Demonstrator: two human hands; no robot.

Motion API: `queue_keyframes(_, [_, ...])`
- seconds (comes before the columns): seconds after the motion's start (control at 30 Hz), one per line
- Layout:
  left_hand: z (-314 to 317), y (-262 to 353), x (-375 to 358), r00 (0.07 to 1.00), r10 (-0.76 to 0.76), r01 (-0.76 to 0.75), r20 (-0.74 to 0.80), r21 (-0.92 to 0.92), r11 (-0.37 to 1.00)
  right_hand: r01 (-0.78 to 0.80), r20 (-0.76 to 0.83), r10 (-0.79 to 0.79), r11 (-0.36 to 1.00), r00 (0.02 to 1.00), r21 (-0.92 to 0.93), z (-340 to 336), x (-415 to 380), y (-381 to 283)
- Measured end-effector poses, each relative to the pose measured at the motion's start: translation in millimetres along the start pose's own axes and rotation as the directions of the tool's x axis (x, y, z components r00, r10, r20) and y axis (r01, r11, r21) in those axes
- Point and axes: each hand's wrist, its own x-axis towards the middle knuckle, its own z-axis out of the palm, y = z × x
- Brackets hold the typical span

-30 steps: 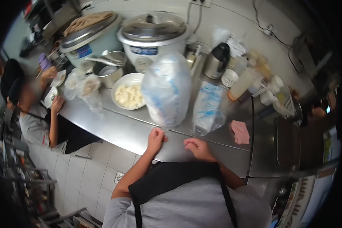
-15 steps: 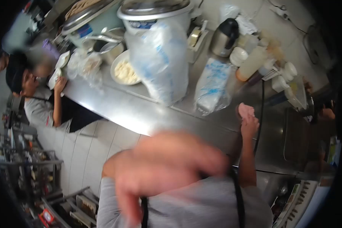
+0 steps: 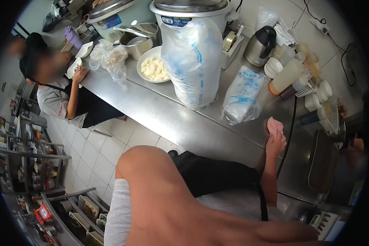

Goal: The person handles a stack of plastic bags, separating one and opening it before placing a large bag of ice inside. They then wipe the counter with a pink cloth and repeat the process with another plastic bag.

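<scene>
My right hand (image 3: 276, 143) is closed around a crumpled pink cloth (image 3: 275, 126) and rests on the steel counter (image 3: 160, 105) near its right end. Just left of that hand lies a clear plastic package (image 3: 246, 96) with blue print. My left arm is bent close under the camera, with its forearm crossing in front of my chest. The left hand itself lies beyond the lower edge of the view. Farther back, a tall bulging plastic bag (image 3: 194, 65) with blue print stands beside a bowl (image 3: 142, 74) of pale, crumbly food.
A rice cooker (image 3: 192, 13), a metal pot (image 3: 141, 47) and a thermal jug (image 3: 258, 46) line the back. Squeeze bottles (image 3: 287, 77) and stacked bowls (image 3: 273, 68) stand at right. Another person (image 3: 53, 98) holds a white dish (image 3: 74, 68) at left. Shelving (image 3: 69, 213) stands lower left.
My left hand, blurred in front of my chest before, has risen toward the camera and out of view. My right hand stays on the counter with the pink cloth. The view has shifted slightly.
</scene>
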Motion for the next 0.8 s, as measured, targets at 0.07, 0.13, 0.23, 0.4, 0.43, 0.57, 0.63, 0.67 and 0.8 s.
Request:
queue_keyframes(0.07, [3.2,-4.5,-3.1,1.000,-0.002,0.002,-0.008,0.005,1.000,0.002,-0.005,-0.002,1.000,1.000,0.003,-0.4,2.2,-1.2])
queue_keyframes(0.13, [7.1,-5.3,-4.2,1.000,-0.003,0.003,-0.015,0.008,1.000,0.004,0.006,-0.004,1.000,1.000,0.000,-0.2,1.1,0.8])
queue_keyframes(0.23, [9.5,-3.3,-4.4,1.000,0.009,-0.009,-0.026,0.018,1.000,-0.003,0.005,0.003,1.000,1.000,0.003,4.3,0.9,4.6])
queue_keyframes(0.4, [14.1,0.3,-1.6,0.999,0.040,-0.039,-0.030,0.030,0.999,-0.019,0.015,0.019,1.000,1.000,-0.006,0.9,0.3,-0.3])
queue_keyframes(0.43, [14.6,0.7,-0.5,0.999,0.046,-0.045,-0.027,0.040,0.998,-0.015,0.014,0.016,1.000,1.000,-0.013,-0.7,0.8,-1.5])
queue_keyframes(0.57, [16.9,2.4,1.8,0.997,0.073,-0.072,-0.007,0.069,0.995,-0.024,0.012,0.024,1.000,1.000,0.019,-3.6,1.2,-4.5])
queue_keyframes(0.63, [16.7,1.9,1.8,0.996,0.090,-0.089,-0.004,0.079,0.993,-0.017,0.015,0.016,1.000,1.000,0.023,-5.6,1.1,-3.8])
queue_keyframes(0.67, [18.7,1.1,2.2,0.995,0.101,-0.101,0.002,0.080,0.992,-0.008,0.015,0.008,1.000,1.000,0.016,-5.1,2.2,-4.0])
queue_keyframes(0.8, [10.5,8.9,10.1,0.981,0.192,-0.190,0.003,0.152,0.970,0.023,0.029,-0.020,0.993,0.999,-0.113,6.7,1.3,6.6])
